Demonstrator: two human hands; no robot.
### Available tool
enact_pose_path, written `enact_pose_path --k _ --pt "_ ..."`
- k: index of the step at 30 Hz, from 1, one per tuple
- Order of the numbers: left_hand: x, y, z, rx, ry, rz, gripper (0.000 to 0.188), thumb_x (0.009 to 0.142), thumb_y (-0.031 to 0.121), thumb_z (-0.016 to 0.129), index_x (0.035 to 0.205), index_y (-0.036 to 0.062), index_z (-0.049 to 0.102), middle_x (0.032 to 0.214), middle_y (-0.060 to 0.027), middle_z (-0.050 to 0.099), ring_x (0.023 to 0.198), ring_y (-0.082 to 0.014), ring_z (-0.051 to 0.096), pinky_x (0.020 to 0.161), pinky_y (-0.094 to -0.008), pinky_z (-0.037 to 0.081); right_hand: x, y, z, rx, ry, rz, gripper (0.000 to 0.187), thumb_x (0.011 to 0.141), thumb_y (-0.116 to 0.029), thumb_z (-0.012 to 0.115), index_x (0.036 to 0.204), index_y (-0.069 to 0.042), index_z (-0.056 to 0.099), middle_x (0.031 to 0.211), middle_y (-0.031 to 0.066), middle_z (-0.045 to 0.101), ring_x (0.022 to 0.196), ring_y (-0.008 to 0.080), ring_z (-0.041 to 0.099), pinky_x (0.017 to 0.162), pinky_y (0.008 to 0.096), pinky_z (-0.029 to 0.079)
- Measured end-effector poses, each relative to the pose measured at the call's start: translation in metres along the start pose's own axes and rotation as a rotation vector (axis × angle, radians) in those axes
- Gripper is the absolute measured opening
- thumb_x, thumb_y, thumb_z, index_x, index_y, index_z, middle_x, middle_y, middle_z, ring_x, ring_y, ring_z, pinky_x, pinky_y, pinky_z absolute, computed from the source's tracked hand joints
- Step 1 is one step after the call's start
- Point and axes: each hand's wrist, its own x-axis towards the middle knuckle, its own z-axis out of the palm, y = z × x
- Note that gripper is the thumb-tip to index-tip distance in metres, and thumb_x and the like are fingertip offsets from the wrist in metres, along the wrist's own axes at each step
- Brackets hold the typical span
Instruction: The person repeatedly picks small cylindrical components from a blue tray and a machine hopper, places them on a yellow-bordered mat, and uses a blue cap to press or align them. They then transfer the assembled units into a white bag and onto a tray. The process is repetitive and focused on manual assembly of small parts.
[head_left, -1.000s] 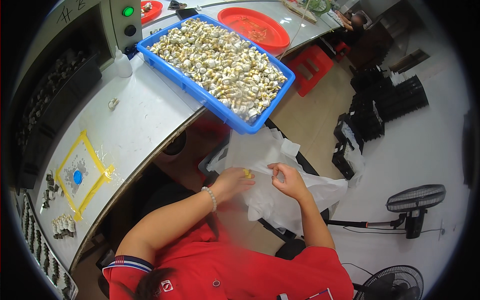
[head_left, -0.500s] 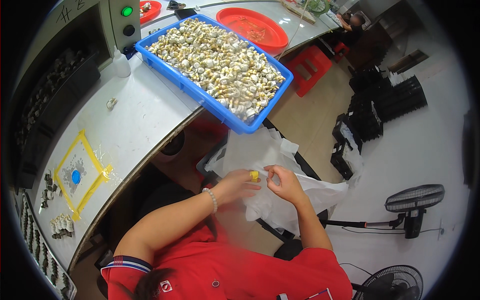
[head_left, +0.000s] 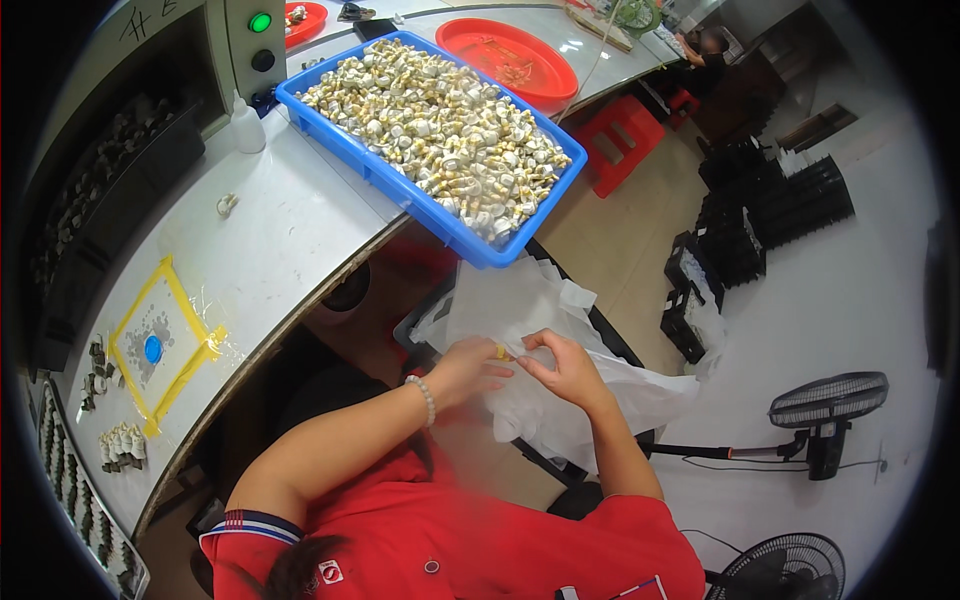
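My left hand (head_left: pixel 468 370), with a pale beaded bracelet (head_left: pixel 421 400) at its wrist, is above white plastic sheeting (head_left: pixel 540 300). Its fingers are loosely stretched and slightly apart. A small yellow piece (head_left: pixel 502 352) sits at its forefinger tip; whether it is wrapped on or stuck there is unclear. Facing it from the right, my right hand (head_left: pixel 567 370) has thumb and forefinger bent in a pinch beside the yellow piece. What lies between those tips is too small to make out. The sheeting spreads over a dark-edged container (head_left: pixel 610 335) below both hands.
A blue tray (head_left: pixel 370 170) heaped with small white-and-yellow parts overhangs the table edge. Behind it lies a red round tray (head_left: pixel 510 60). A white squeeze bottle (head_left: pixel 245 125), a blue cap (head_left: pixel 153 349) inside yellow tape and several small parts (head_left: pixel 122 445) are on the table. Black fans (head_left: pixel 828 400) stand right.
My right thumb and forefinger have reached left, up to the yellow piece on my left forefinger, which is now partly covered. My left hand has shifted slightly left.
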Motion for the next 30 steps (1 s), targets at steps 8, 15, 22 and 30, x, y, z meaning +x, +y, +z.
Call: enact_pose_path --k 8,15,22,30 --pt "0.007 -0.012 -0.009 0.17 0.037 0.07 0.027 0.088 0.023 0.058 0.106 0.0031 0.057 0.106 -0.0093 0.06 0.094 -0.0238 0.064 0.073 -0.034 0.05 0.016 -0.004 0.003 -0.231 -0.041 -0.098 0.032 0.074 -0.026 0.071 0.094 -0.002 0.068 0.097 0.0156 0.069 0.09 0.0333 0.064 0.08 0.0382 0.051" --pt "0.001 -0.007 -0.013 0.257 0.057 0.082 0.015 0.094 0.015 0.052 0.1 0.0039 0.06 0.106 -0.0071 0.061 0.091 -0.0173 0.063 0.065 -0.026 0.052 0.021 0.019 -0.004 -0.519 -0.204 -0.098 0.028 0.072 -0.022 0.069 0.095 -0.005 0.069 0.095 0.0136 0.069 0.085 0.0314 0.065 0.075 0.0399 0.052" --pt "-0.006 -0.008 -0.013 0.308 0.034 0.061 0.021 0.093 0.019 0.055 0.105 0.0025 0.06 0.106 -0.0083 0.062 0.093 -0.0185 0.063 0.072 -0.0289 0.051 0.031 0.052 -0.013 -0.534 -0.295 -0.082 0.017 0.074 -0.018 0.066 0.084 -0.004 0.068 0.089 0.0136 0.069 0.079 0.0319 0.065 0.072 0.041 0.052" --pt "-0.008 -0.002 -0.004 0.158 0.053 -0.135 0.033 0.094 0.024 0.049 0.12 0.0044 0.046 0.117 -0.0152 0.057 0.099 -0.026 0.063 0.08 -0.0356 0.051 0.025 0.046 -0.017 -0.252 -0.275 0.019 0.018 0.076 -0.018 0.067 0.084 -0.003 0.067 0.085 0.0142 0.069 0.081 0.0309 0.065 0.074 0.0388 0.051"
